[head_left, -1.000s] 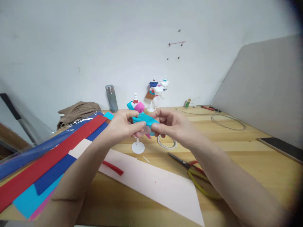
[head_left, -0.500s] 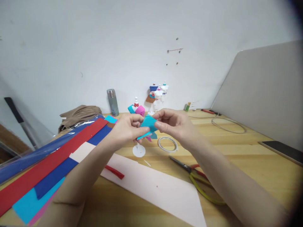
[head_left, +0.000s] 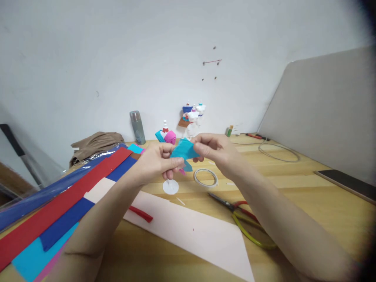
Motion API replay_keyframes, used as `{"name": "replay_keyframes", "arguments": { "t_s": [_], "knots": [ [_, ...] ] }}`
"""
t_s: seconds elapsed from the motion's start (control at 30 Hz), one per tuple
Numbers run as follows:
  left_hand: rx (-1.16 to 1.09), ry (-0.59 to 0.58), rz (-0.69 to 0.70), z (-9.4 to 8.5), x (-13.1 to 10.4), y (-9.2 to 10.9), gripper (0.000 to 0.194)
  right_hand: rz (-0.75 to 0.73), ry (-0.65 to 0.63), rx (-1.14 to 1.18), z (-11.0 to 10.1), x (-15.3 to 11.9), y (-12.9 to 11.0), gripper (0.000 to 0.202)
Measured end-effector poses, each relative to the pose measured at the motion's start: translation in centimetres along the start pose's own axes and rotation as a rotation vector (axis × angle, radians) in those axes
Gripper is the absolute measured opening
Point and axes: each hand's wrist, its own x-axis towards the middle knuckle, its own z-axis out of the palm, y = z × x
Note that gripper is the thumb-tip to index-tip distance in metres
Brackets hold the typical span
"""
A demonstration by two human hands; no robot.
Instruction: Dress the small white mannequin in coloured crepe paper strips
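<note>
Between my two hands is a small folded piece of turquoise crepe paper (head_left: 184,149). My left hand (head_left: 160,160) pinches its left end between thumb and fingers. The right end is gripped in the fingertips of my right hand (head_left: 213,150). Just behind the hands stands a small white dress-form stand (head_left: 165,127) with a red neck band and turquoise and pink paper on it. Its round white base (head_left: 170,187) shows below my left hand, while its middle is hidden. A roll of white tape (head_left: 205,178) lies below my right hand.
Scissors with red and yellow handles (head_left: 243,219) lie by my right forearm. A pale pink sheet (head_left: 190,231) bears a red strip (head_left: 141,214). Coloured paper strips (head_left: 64,199) cover the left side. A flask (head_left: 137,127), more dress forms (head_left: 192,115) and a phone (head_left: 346,183) stand or lie farther off.
The turquoise paper has turned in my fingers and now lies more level, with its right end lower. Both hands keep hold of it. The whole view has shifted slightly.
</note>
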Motion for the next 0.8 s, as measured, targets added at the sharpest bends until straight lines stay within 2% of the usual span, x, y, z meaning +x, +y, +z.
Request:
{"name": "replay_keyframes", "arguments": {
  "t_s": [0.3,0.47,0.53,0.7,0.8],
  "knots": [
    [0.027,0.038,0.06,-0.6,-0.3,0.4,0.028,0.043,-0.021,-0.004,-0.3,0.0,0.2,0.033],
    [0.102,0.003,0.061,-1.1,-0.8,1.2,0.019,-0.011,-0.003,-0.023,-0.3,-0.1,0.1,0.031],
    [0.136,0.073,0.087,-1.7,-1.0,1.2,0.017,-0.021,0.022,-0.058,-0.8,-0.1,-0.1,0.03],
    [0.248,0.356,0.217,-3.8,-1.5,1.1,0.021,-0.007,0.104,-0.235,-2.8,-0.1,-0.6,0.025],
    [0.316,0.408,0.226,-4.8,-1.7,1.1,0.023,0.007,0.165,-0.363,-4.0,0.0,-0.6,0.019]
  ]
}}
